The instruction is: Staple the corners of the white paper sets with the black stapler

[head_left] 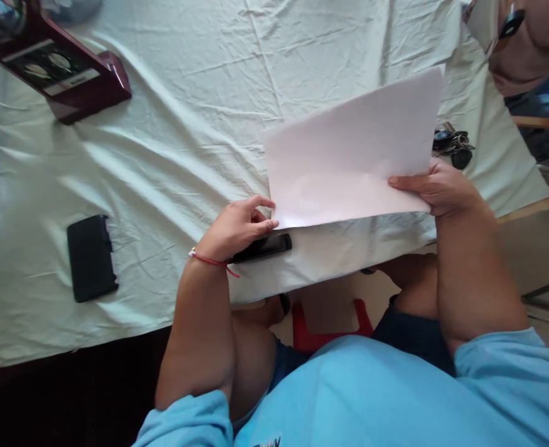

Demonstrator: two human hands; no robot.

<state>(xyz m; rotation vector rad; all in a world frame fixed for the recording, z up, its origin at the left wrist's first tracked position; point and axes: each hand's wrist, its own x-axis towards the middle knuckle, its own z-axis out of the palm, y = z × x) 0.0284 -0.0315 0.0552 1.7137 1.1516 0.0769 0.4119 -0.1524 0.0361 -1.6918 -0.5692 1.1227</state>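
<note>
We note a white sheet of paper (348, 155) right of centre in the frame, above a pale tablecloth (185, 74). Left hand (239, 228): thumb and forefinger pinching the sheet's lower left corner. Right hand (451, 186): gripping its lower right corner, thumb on top. We log a black, phone-like object (269, 247) just below the left hand, keys (456, 146) at right, a black case (92, 258) at left, and a dark red stand (88, 93) upper left.

White paper sheet (348, 155), blank face, slightly curved, over pale tablecloth (181, 149)
</note>
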